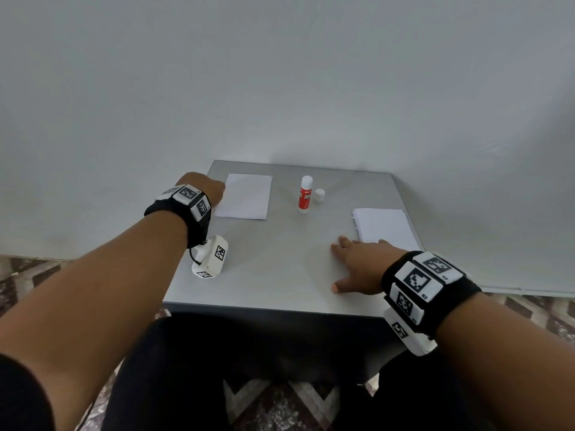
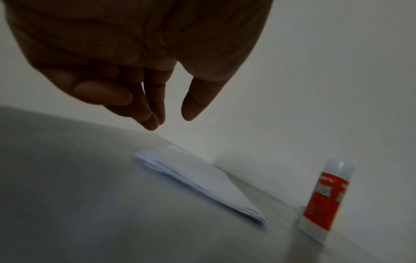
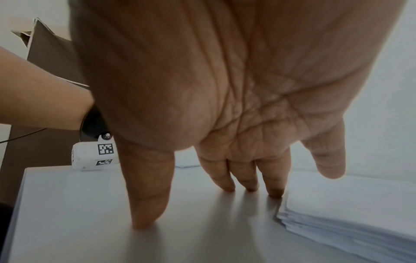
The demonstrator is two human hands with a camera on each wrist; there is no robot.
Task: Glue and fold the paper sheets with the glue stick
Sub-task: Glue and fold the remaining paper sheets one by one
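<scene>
An upright red-and-white glue stick [image 1: 305,194] [image 2: 324,197] stands at the back middle of the grey table [image 1: 280,269], its white cap [image 1: 319,195] just to its right. A thin pile of folded white sheets [image 1: 244,196] [image 2: 202,181] lies at the back left. My left hand [image 1: 207,189] [image 2: 173,119] hovers by that pile's left edge, fingers hanging loosely, holding nothing. A thicker stack of white sheets [image 1: 384,227] [image 3: 360,213] lies at the right. My right hand [image 1: 345,265] [image 3: 195,204] is spread flat, fingertips on the table just left of this stack, little finger over its corner.
The table stands against a plain white wall [image 1: 280,73]. A patterned floor [image 1: 31,275] shows past its left and right edges. My dark-clothed legs [image 1: 249,368] are under the front edge. Bare tabletop lies between the two hands.
</scene>
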